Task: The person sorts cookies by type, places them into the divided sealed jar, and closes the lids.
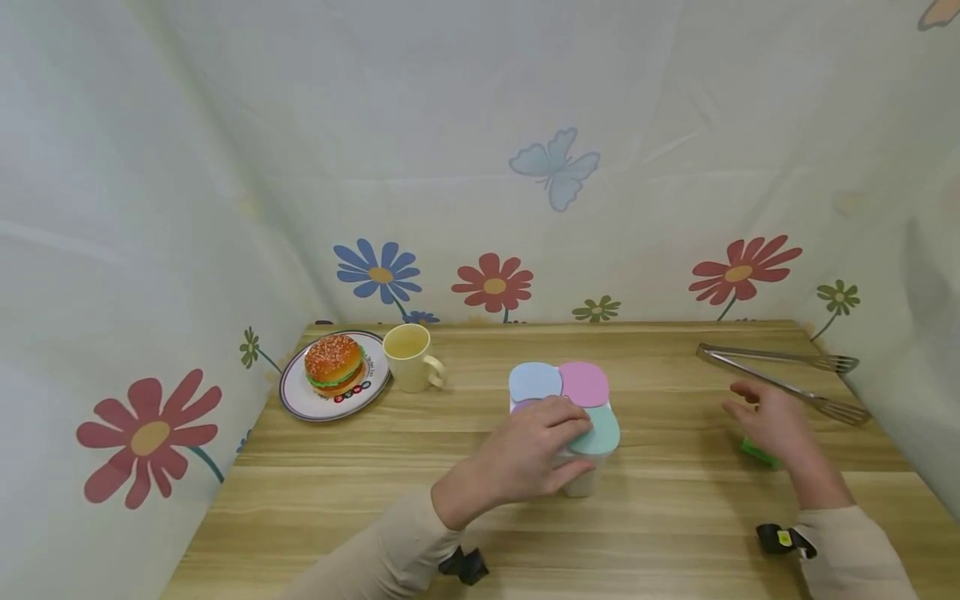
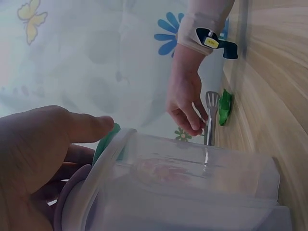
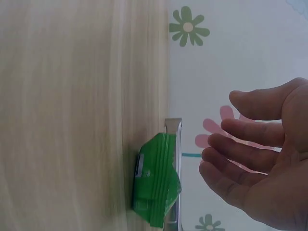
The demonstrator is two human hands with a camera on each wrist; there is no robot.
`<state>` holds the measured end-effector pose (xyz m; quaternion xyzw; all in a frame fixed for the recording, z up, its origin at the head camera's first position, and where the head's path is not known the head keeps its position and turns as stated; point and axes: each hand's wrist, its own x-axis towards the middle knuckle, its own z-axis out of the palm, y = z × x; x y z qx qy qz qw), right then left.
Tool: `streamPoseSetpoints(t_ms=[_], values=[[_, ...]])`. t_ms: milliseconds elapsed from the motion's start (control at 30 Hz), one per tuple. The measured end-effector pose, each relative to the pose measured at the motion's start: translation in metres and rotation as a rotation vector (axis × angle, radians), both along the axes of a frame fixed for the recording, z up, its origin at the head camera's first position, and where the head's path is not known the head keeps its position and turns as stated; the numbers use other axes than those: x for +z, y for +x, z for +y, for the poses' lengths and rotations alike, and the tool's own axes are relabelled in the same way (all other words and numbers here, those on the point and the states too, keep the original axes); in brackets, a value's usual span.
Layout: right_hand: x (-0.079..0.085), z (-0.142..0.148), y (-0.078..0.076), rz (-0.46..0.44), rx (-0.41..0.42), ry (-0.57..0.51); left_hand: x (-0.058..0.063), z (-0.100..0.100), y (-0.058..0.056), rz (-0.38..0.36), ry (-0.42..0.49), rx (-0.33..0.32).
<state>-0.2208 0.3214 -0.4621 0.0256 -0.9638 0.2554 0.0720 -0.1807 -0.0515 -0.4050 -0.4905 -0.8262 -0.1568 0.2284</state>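
Observation:
A clear storage container stands upright at the middle of the table, its lid split into blue, pink, teal and purple flaps. My left hand grips its top, fingers bent over the lid and hiding most of the purple flap. In the left wrist view, the thumb lies at the edge of the teal flap. To the right, my right hand hovers with loosely bent fingers and holds nothing. A small green packet lies on the table below that hand, which partly covers it in the head view.
Metal tongs with slotted ends lie spread at the back right, beyond the right hand. At the back left, a toy-like hamburger sits on a white plate. Beside it stands a pale yellow mug. Flower-printed cloth borders the table.

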Motion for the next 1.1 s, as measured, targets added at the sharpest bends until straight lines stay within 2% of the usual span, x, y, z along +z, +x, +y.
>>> streamPoseSetpoints(t_ms=[200,433,900,1100], values=[[-0.005,0.012,0.001,-0.002,-0.034,0.017,-0.001,0.002,0.0,0.02,0.01,0.003],[-0.007,0.024,0.003,-0.049,-0.034,0.053,-0.001,0.003,0.0,0.048,-0.001,0.027],[-0.012,0.048,0.01,-0.132,-0.038,-0.007,-0.002,0.007,0.0,0.111,0.004,0.052],[-0.01,0.05,0.011,-0.156,-0.019,0.04,-0.002,0.009,0.0,0.132,0.034,0.057]])
